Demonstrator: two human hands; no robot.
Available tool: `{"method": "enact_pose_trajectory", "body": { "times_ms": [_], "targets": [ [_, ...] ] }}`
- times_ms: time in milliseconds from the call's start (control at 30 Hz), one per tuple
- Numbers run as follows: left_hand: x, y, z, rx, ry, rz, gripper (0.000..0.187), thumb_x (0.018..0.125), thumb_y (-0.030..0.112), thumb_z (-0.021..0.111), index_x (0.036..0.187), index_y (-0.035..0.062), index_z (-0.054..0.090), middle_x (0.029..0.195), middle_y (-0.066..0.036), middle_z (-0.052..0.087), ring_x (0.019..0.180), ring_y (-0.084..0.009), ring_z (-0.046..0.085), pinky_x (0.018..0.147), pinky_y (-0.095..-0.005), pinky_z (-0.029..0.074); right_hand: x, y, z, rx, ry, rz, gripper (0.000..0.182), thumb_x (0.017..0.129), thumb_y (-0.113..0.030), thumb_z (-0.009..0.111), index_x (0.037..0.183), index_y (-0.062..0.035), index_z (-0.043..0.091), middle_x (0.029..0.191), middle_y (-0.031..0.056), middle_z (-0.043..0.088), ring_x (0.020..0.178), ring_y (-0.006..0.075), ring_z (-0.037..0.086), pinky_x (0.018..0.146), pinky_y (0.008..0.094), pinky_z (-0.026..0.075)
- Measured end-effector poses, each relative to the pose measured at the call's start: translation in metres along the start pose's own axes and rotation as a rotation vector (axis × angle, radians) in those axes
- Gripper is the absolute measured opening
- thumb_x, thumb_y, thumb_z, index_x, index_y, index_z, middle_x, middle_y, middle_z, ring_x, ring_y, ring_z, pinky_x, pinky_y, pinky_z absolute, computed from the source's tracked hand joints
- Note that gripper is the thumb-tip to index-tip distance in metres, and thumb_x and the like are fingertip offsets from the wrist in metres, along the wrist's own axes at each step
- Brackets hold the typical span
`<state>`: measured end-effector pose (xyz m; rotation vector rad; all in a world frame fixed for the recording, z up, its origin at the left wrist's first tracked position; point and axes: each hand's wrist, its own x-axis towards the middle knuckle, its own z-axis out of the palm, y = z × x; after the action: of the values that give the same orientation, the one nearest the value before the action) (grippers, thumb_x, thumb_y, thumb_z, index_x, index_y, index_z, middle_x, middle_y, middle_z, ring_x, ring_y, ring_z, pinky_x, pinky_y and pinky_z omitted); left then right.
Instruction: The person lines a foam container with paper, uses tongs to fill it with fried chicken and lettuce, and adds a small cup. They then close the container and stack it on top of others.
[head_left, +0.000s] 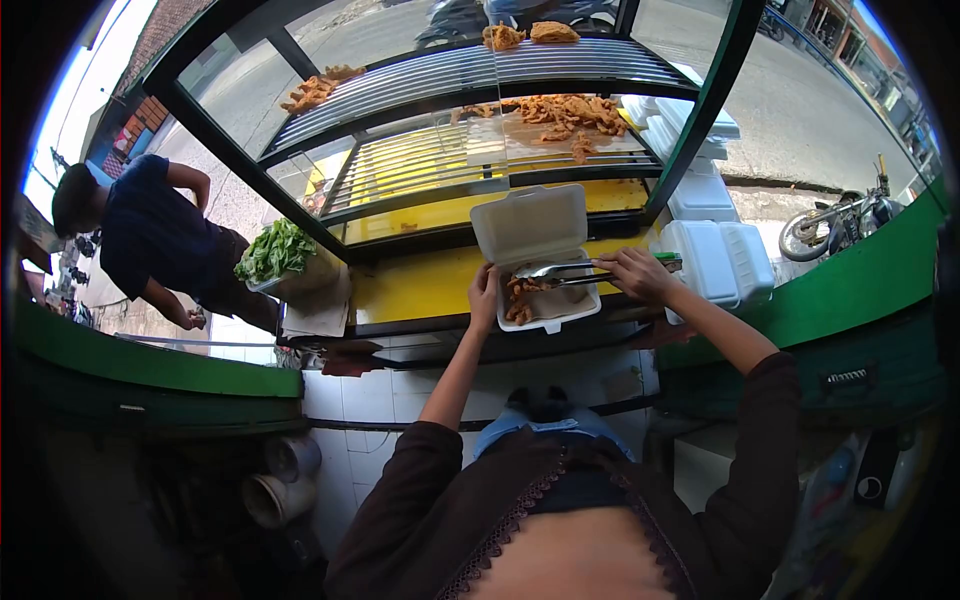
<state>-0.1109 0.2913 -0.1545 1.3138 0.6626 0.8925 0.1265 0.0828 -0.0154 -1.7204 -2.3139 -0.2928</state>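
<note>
An open white foam box rests on the yellow counter, its lid raised at the back. Pieces of fried food lie in its left part, on a paper liner. My left hand grips the box's left edge. Metal tongs are held in my right hand, with their tips over the fried food inside the box. Whether the tips pinch a piece is too small to tell.
Behind the box stands a glass case with slatted racks and more fried pieces. Closed foam boxes are stacked at right. Leafy greens fill a container at left. A person stands beyond, and a motorcycle is parked at right.
</note>
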Motion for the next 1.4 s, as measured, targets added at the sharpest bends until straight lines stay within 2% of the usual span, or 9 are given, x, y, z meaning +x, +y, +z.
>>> {"method": "enact_pose_trajectory", "body": {
  "times_ms": [200,433,633,833,967,1033,1067,1200,1400],
  "targets": [
    [-0.002,0.005,0.002,0.003,0.002,0.020,0.028,0.096,0.020,0.051,0.109,-0.0050,0.058,0.091,-0.004,0.062,0.085,-0.0081,0.053,0.077,-0.0220,0.043,-0.006,0.003,-0.017,0.000,-0.154,-0.005,0.063,0.071,-0.019,0.069,0.129,-0.0074,0.048,0.112,0.0067,0.056,0.098,0.0234,0.053,0.085,0.0377,0.043],
    [-0.003,0.007,0.002,-0.007,-0.011,0.013,0.028,0.096,0.020,0.051,0.107,-0.0051,0.058,0.091,-0.004,0.062,0.085,-0.0086,0.054,0.077,-0.0227,0.043,-0.007,0.000,-0.042,0.046,-0.168,0.004,0.066,0.072,-0.022,0.069,0.132,-0.0074,0.045,0.115,0.0087,0.054,0.100,0.0258,0.052,0.088,0.0389,0.042],
    [-0.002,0.004,0.002,-0.009,0.002,0.031,0.029,0.096,0.020,0.051,0.108,-0.0055,0.058,0.090,-0.005,0.062,0.084,-0.0090,0.054,0.077,-0.0228,0.043,-0.009,0.006,-0.052,0.114,-0.151,0.063,0.062,0.073,-0.022,0.068,0.130,-0.0073,0.047,0.114,0.0091,0.055,0.102,0.0272,0.052,0.090,0.0403,0.042],
    [-0.002,0.002,0.002,-0.018,0.009,0.027,0.030,0.096,0.020,0.052,0.110,-0.0055,0.058,0.093,-0.006,0.063,0.087,-0.0098,0.055,0.079,-0.0232,0.043,-0.007,0.006,-0.058,0.147,-0.184,0.099,0.055,0.074,-0.013,0.068,0.127,-0.0081,0.050,0.105,0.0091,0.056,0.096,0.0270,0.054,0.088,0.0373,0.044],
    [-0.003,0.001,0.001,-0.022,0.019,0.023,0.030,0.096,0.020,0.052,0.109,-0.0055,0.058,0.093,-0.007,0.063,0.087,-0.0103,0.056,0.079,-0.0237,0.044,0.009,0.007,-0.083,0.106,0.032,0.207,0.057,0.074,-0.014,0.070,0.128,-0.0088,0.050,0.101,0.0092,0.055,0.096,0.0279,0.056,0.085,0.0373,0.046],
    [-0.003,0.002,0.002,-0.020,0.015,0.031,0.030,0.096,0.021,0.052,0.109,-0.0055,0.058,0.093,-0.007,0.063,0.087,-0.0104,0.056,0.079,-0.0238,0.044,0.017,0.012,-0.095,0.076,0.172,0.360,0.058,0.075,-0.016,0.072,0.128,-0.0083,0.050,0.103,0.0102,0.055,0.096,0.0288,0.056,0.084,0.0385,0.047],
    [-0.004,0.003,0.001,-0.007,0.020,0.023,0.030,0.096,0.021,0.052,0.109,-0.0056,0.058,0.093,-0.007,0.064,0.087,-0.0105,0.056,0.079,-0.0240,0.044,0.019,0.018,-0.096,0.112,0.157,0.480,0.059,0.074,-0.018,0.073,0.127,-0.0046,0.051,0.109,0.0125,0.056,0.102,0.0299,0.056,0.087,0.0391,0.047],
    [-0.003,0.001,0.002,0.004,0.042,0.010,0.031,0.096,0.021,0.052,0.109,-0.0058,0.058,0.094,-0.008,0.064,0.087,-0.0109,0.057,0.079,-0.0244,0.044,0.031,0.043,-0.092,-0.009,0.197,0.694,0.064,0.072,-0.024,0.075,0.125,0.0029,0.050,0.105,0.0149,0.057,0.098,0.0321,0.058,0.083,0.0393,0.047],
    [-0.003,0.001,0.001,0.027,0.034,0.000,0.031,0.096,0.022,0.053,0.110,-0.0058,0.058,0.095,-0.008,0.064,0.089,-0.0116,0.057,0.080,-0.0251,0.044,0.061,0.060,-0.073,0.050,0.096,0.889,0.060,0.074,-0.029,0.073,0.119,0.0050,0.054,0.099,0.0194,0.058,0.093,0.0340,0.059,0.080,0.0402,0.047]
  ]
}}
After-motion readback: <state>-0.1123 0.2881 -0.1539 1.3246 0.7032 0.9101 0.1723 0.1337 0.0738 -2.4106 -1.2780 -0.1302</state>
